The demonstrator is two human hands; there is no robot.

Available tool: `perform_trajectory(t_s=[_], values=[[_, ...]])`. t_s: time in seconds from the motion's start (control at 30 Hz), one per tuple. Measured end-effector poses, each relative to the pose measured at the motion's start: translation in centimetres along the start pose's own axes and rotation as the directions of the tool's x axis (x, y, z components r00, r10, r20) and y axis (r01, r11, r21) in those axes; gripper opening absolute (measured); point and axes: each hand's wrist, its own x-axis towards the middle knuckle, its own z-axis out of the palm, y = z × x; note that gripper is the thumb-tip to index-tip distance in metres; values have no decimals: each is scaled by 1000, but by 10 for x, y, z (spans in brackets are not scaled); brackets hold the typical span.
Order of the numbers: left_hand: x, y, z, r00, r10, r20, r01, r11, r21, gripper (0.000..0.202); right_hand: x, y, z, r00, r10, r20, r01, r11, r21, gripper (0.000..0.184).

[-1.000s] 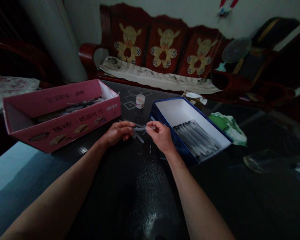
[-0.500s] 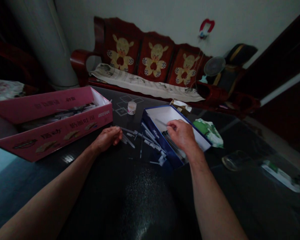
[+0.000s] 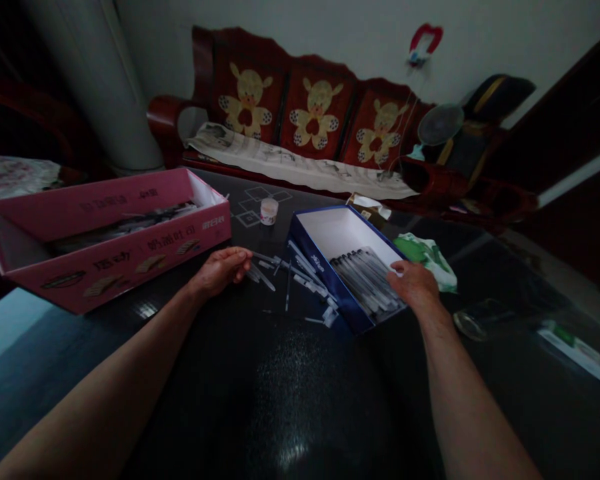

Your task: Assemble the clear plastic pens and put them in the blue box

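My left hand (image 3: 223, 269) lies on the dark table, fingers curled over the loose pen parts (image 3: 280, 273) scattered beside the blue box (image 3: 320, 263); I cannot make out what it grips. My right hand (image 3: 414, 285) rests on the near right edge of that box, fingers bent over the rim. Inside the white-lined box lies a row of several assembled pens (image 3: 364, 280).
A long pink carton (image 3: 115, 247) with more pen parts stands at the left. A small white jar (image 3: 269, 211) sits behind the parts. A green-and-white cloth (image 3: 427, 257) lies right of the blue box. A red wooden bench (image 3: 310, 120) runs along the back.
Both hands held a pen together; then my right hand carried it into the blue box and has slid to the box's right edge. My left hand dropped to the loose parts.
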Motion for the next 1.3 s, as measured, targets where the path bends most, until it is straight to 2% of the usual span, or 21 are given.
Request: perform_trajectory(t_s=[0.07,0.17,0.23,0.27,0.33,0.37,0.43,0.5,0.53,0.57,0.63,0.7,0.73,0.83,0.9,0.93,1.0,1.1,1.2,1.27,1.3], values=[[-1,0,1,1000,6,-16,-6,1000,2,32,-13,-15,-7,979,-95,-182,127,977,170,28],[-1,0,6,997,9,-76,-8,1000,14,35,-41,-56,-14,900,-279,-334,412,793,448,23],[1,0,10,994,27,-108,-19,997,72,35,-58,-89,-13,851,-405,-335,524,691,497,18],[2,0,11,991,52,-127,-35,991,132,34,-65,-106,-10,825,-479,-300,563,650,511,17],[6,2,13,969,169,-182,-98,933,346,30,-76,-137,-2,789,-564,-243,596,606,527,18],[7,3,13,946,266,-188,-143,858,494,26,-80,-151,3,771,-601,-209,608,600,519,18],[8,7,11,887,452,-93,-220,592,776,22,-86,-173,12,776,-618,-126,595,652,470,17],[7,10,6,850,523,70,-253,288,923,23,-92,-189,20,812,-581,-47,553,742,380,16],[6,11,4,847,516,127,-253,181,950,25,-95,-195,23,830,-557,-13,529,781,331,16],[4,11,2,849,505,156,-243,111,964,26,-97,-199,25,847,-532,17,506,814,287,16],[-1,11,-1,847,511,146,-205,61,977,28,-101,-204,28,865,-497,68,472,853,223,18],[-5,10,-1,831,552,75,-153,97,983,27,-102,-205,29,871,-482,97,457,867,199,20],[-7,10,0,820,572,13,-118,146,982,27,-102,-204,29,874,-476,97,451,870,200,21],[-11,8,6,803,546,-240,10,390,921,28,-99,-200,24,895,-442,54,416,874,252,21],[-12,6,13,819,443,-365,63,564,824,40,-97,-199,19,914,-406,13,380,865,328,20],[-11,5,18,837,381,-392,67,641,764,46,-97,-199,17,919,-394,-4,367,852,374,19],[-8,5,28,874,274,-401,31,793,608,50,-99,-203,15,924,-381,-24,348,817,461,18],[0,7,45,899,158,-409,-65,970,233,38,-106,-212,20,923,-384,-23,334,769,545,16],[8,11,53,936,30,-351,-73,991,-110,28,-107,-217,27,906,-423,-29,353,715,603,15],[13,13,51,955,18,-296,-58,990,-126,26,-101,-211,29,881,-469,-68,402,664,631,17],[15,14,47,956,54,-288,-70,996,-46,26,-95,-205,29,870,-485,-94,428,645,633,17]])
